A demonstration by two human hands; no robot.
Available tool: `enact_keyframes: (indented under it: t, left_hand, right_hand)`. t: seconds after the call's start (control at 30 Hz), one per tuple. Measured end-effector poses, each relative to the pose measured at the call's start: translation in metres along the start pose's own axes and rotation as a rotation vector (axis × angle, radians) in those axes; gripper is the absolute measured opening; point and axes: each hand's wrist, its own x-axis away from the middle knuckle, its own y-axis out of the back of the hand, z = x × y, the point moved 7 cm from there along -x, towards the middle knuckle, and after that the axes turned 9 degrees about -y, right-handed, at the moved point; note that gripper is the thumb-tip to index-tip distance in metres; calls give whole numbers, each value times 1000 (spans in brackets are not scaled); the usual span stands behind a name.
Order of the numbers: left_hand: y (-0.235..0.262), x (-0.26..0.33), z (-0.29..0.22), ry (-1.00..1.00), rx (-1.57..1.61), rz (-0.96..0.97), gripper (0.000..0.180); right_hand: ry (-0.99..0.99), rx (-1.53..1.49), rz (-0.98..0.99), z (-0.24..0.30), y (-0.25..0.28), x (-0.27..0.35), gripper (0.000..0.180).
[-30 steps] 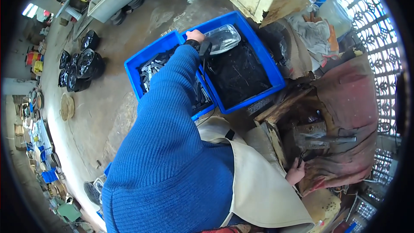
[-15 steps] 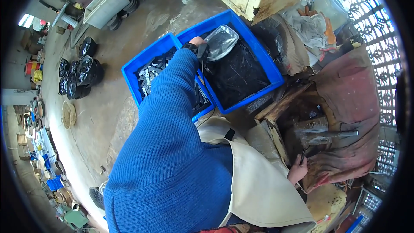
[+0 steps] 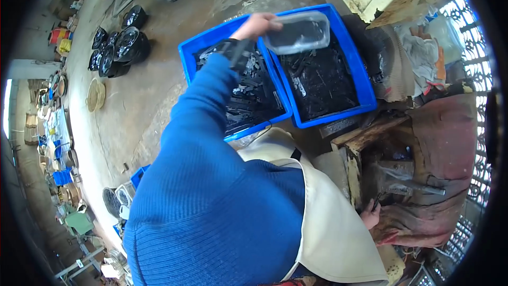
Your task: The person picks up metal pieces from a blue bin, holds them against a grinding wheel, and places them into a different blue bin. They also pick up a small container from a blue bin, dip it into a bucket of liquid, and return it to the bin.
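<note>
Left hand [image 3: 258, 23] up over the blue crates, fingers [image 3: 271, 24] wrapped round the edge of a clear plastic tub [image 3: 299, 32] w/ dark bits inside, tub tilted, hanging just right of the fingers above the right crate [image 3: 353, 69]. Left crate [image 3: 186, 57] sits directly below the fingers, touching the right one, both full of black metal pieces. Right hand [image 3: 370, 215] low by the apron [image 3: 328, 233], near a rough wooden block [image 3: 355, 148]; fingers' state can't tell, mostly hidden. Floor [image 3: 137, 106] is bare, stained concrete, damp patches. Well left of the fingers: black round parts [image 3: 121, 47] in a heap, a woven basket [image 3: 96, 94]. Window grille [image 3: 471, 26] far right.
</note>
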Motion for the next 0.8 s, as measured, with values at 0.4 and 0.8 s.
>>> enact_keyframes:
  t: [0.4,0.8]
  left_hand:
    - [224,107,70,-17,-400,-407,35]
    - [191,112,38,25,-1086,-771,48]
  right_hand:
    - [32,-64,-6,8,17,0,32]
    - [4,-64,16,-4,2,1,30]
